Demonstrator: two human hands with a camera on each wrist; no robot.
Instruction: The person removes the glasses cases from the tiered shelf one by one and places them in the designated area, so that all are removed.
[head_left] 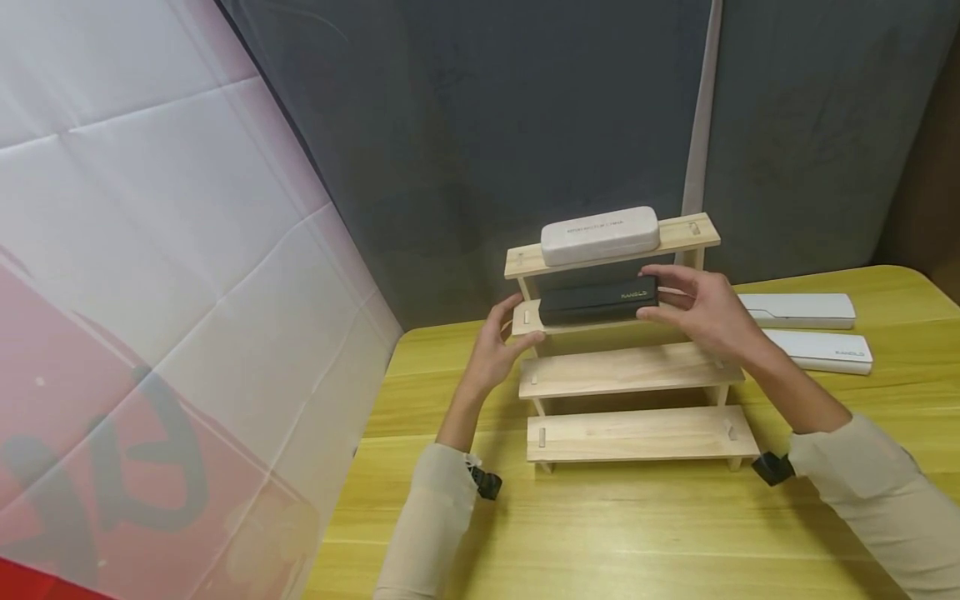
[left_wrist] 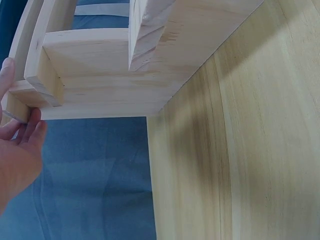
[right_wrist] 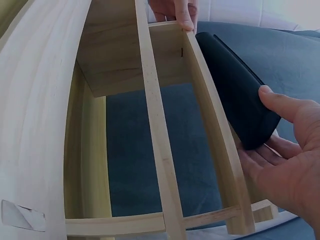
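A black case [head_left: 588, 302] with small lettering, shaped like a glasses case, lies along the second tier from the top of a wooden stepped rack [head_left: 630, 372]. My right hand [head_left: 712, 315] pinches its right end, thumb on one side and fingers on the other, as the right wrist view also shows. At the rack's left side, my left hand [head_left: 491, 346] grips the end of that same tier between thumb and fingers. A white case [head_left: 600, 236] sits on the top tier, above the black one.
Two white cases, one [head_left: 798, 310] behind the other [head_left: 821, 352], lie on the yellow wood-grain table [head_left: 600, 533] right of the rack. A grey curtain [head_left: 480, 133] hangs behind, and a pale fabric wall [head_left: 187, 208] stands on the left. Black wrist cameras sit near both sleeves.
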